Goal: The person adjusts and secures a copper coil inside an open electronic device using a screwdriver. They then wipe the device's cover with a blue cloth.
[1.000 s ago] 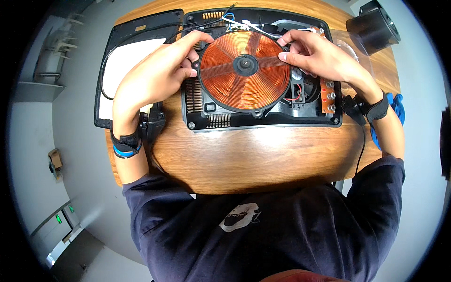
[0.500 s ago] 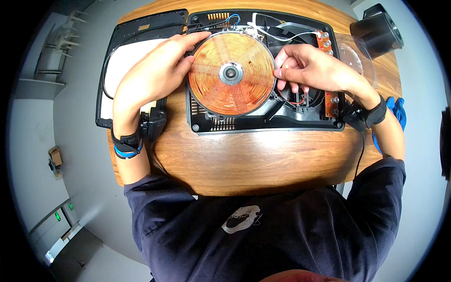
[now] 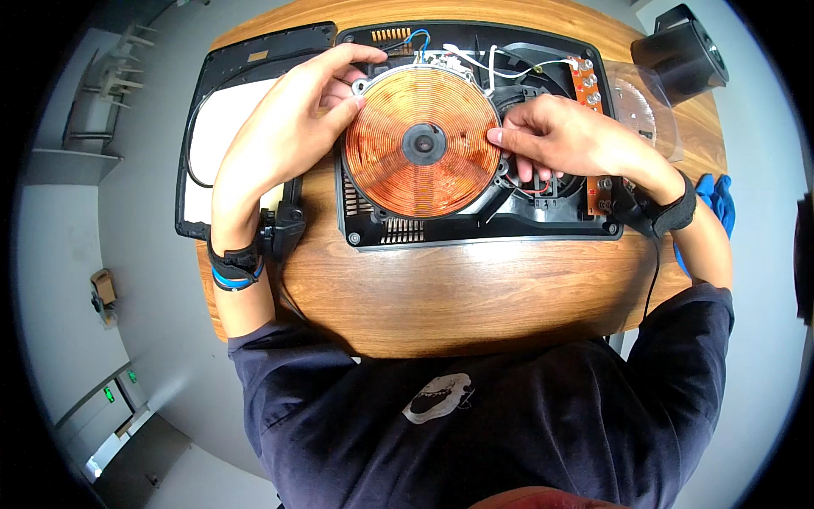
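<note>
A round copper induction coil with a dark hub sits over the left half of an open black cooktop housing. My left hand grips its upper-left rim, the thumb on the edge and the index finger reaching past the top. At the right rim, my right hand pinches the coil with the thumb on top and the other fingers curled below. White wires and blue wires show behind the coil. A black fan lies partly hidden under my right hand. What is beneath the coil is hidden.
A black-framed panel with a white face lies left of the housing, a black cable across it. Orange circuit boards line the housing's right side. Beyond are a clear plastic piece, a black container and a blue glove-like item.
The coil has shifted slightly right and toward me, and its tilt looks different. Both hands have moved with it, and the white wires behind it lie differently.
</note>
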`<state>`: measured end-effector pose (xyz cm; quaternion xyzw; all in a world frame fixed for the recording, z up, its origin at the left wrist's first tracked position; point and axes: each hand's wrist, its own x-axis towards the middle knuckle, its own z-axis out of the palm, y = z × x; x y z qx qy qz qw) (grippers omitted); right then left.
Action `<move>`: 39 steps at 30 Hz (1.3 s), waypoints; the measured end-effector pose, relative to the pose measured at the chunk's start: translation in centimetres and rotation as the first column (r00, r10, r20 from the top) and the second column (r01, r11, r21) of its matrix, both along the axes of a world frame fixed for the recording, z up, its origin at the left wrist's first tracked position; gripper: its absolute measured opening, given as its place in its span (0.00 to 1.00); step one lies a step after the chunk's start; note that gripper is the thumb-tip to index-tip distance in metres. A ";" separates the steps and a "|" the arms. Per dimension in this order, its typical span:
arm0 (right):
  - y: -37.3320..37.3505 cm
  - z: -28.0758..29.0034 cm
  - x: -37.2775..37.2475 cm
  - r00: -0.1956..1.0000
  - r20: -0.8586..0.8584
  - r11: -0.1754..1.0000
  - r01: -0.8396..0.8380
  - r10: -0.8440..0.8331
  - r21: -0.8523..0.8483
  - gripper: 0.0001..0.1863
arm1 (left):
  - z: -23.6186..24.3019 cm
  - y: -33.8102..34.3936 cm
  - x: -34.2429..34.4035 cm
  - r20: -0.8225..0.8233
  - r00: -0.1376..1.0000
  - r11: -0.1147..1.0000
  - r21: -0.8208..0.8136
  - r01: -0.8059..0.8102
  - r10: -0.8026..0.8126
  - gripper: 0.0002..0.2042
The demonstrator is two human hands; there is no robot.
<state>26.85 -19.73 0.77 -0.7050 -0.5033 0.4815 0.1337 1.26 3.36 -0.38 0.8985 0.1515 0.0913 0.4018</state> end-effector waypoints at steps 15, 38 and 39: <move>1.4 -2.2 1.1 0.855 0.518 0.653 -0.412 0.035 0.635 0.28 | -1.2 0.1 0.6 -0.027 0.987 0.982 -0.107 0.154 -0.157 0.42; 3.1 0.2 0.6 0.858 0.492 0.840 -0.372 0.148 0.395 0.27 | 0.9 -3.1 -2.5 -0.341 0.922 0.832 0.447 0.329 -0.182 0.46; 3.1 0.2 0.7 0.879 0.448 0.855 -0.353 0.164 0.380 0.27 | 1.2 -3.4 -2.7 -0.373 0.910 0.849 0.407 0.338 -0.183 0.46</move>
